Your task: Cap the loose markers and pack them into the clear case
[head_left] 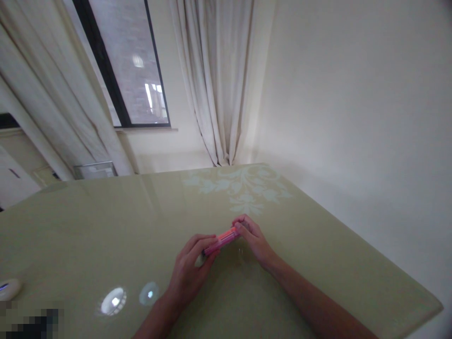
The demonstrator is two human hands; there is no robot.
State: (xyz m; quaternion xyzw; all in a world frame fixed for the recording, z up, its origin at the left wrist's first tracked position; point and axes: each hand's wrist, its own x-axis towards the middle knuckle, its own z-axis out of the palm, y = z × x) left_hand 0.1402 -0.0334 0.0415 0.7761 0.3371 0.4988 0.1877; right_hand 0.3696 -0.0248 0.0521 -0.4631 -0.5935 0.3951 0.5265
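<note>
Between my two hands is a slim pink-and-orange object [226, 238], shaped like a marker or markers side by side; its exact kind is too small to tell. It slants up to the right, just above the table. My left hand [194, 261] closes on its lower left end, thumb below and fingers above, where a dark tip shows. My right hand [252, 238] pinches the upper right end between thumb and fingers, which hide that end.
Pale green glossy table [106, 226] with a white floral pattern [243, 186] at its far side. Round white light spots [113, 301] shine on its surface at the lower left, near a white rounded object [10, 289]. A wall [353, 117] borders the right; curtains [219, 80] and a window [130, 61] stand beyond.
</note>
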